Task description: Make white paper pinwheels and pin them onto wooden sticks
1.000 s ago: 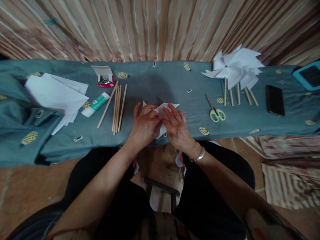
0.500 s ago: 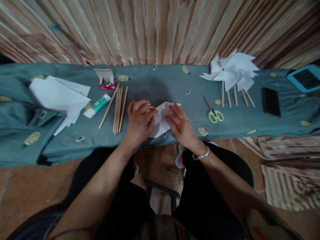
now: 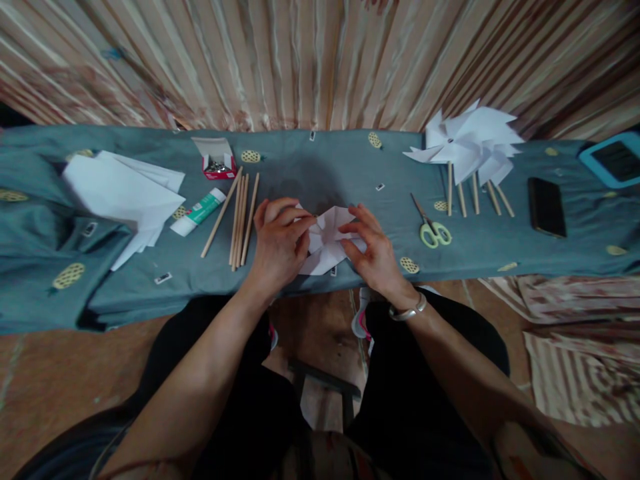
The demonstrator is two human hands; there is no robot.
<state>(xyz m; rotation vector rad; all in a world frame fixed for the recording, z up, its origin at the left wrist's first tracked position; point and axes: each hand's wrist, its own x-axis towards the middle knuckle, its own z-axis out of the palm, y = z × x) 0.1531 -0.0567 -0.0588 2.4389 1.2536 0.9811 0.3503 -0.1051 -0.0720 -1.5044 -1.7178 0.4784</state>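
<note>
A white paper pinwheel (image 3: 327, 241) with folded blades lies on the cloth between my hands, near the table's front edge. My left hand (image 3: 281, 237) is closed over its left side, its thumb and fingertips pinching the paper. To the right, my right hand (image 3: 374, 252) has its thumb and fingers apart around the right-hand blade. White paper shows in the gap between that thumb and index finger. The fingers cover parts of the blades, and contact of the right fingertips with the paper is hard to make out.
Wooden sticks (image 3: 239, 220), a glue stick (image 3: 199, 212), an open red box (image 3: 219, 161) of small metal pieces and white paper sheets (image 3: 125, 190) lie left. Scissors (image 3: 434, 232), finished paper pinwheels (image 3: 465, 140), a phone (image 3: 547, 207) and a blue-framed device (image 3: 613, 159) lie right.
My right hand has shifted right from the pinwheel's middle, its fingers spreading wider. More of the pinwheel's centre and right blade shows. My left hand stays on the left side.
</note>
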